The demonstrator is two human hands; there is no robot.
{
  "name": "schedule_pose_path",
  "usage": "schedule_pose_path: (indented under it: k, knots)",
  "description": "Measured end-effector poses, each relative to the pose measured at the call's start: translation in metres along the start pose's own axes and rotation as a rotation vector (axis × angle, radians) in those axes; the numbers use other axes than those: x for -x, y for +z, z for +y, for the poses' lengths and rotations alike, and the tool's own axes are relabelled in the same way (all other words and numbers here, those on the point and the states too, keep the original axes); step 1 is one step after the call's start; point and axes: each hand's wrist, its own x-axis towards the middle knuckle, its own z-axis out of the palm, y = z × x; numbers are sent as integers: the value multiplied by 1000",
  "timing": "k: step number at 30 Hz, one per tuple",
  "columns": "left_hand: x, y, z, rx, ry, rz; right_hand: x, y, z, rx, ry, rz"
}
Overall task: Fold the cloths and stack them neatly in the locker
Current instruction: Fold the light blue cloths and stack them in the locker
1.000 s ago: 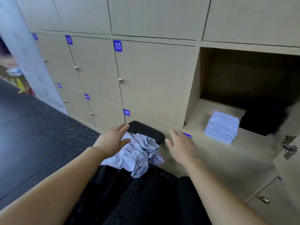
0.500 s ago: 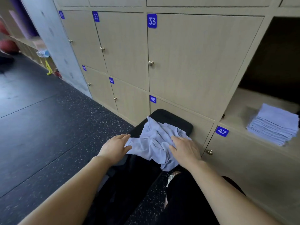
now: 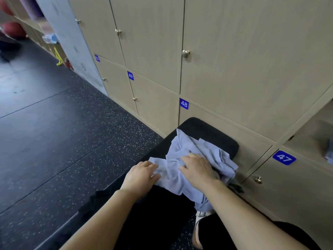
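A crumpled pale-blue cloth (image 3: pixel 212 152) lies on the black padded table (image 3: pixel 198 125); the left hand (image 3: pixel 142 175) pinches its left edge. The right hand (image 3: pixel 197 168) grips its bunched middle, fingers curled.

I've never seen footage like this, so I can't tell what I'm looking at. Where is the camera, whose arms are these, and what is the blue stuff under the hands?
There is no machine here. These are a person's two bare arms, filmed by one wide-angle camera worn on the head, looking forward and down. That is why the arms come in from the bottom edge.

The left hand pinches the near edge of a crumpled cloth, which is pale blue. The right hand lies on top of it with the fingers curled into the fabric.

The cloth lies on a black padded bench that stands against a wall of wooden lockers with blue number tags. At the far right edge is an open locker. Something pale sits inside, too blurred to name. The floor is dark and speckled.
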Motion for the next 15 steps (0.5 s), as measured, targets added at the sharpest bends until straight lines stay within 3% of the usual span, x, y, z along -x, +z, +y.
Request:
schedule_pose_path:
  k: [6,9,15]
  knots:
    - [-6,12,-3,38,-8,-23,-31,25,-3,65,-8,-129]
    - [-7,15,-4,41,-14,-18,-39,30,-4,91,9,-96]
    - [-8,18,-6,35,-12,-10,-31,19,4,-258,110,27]
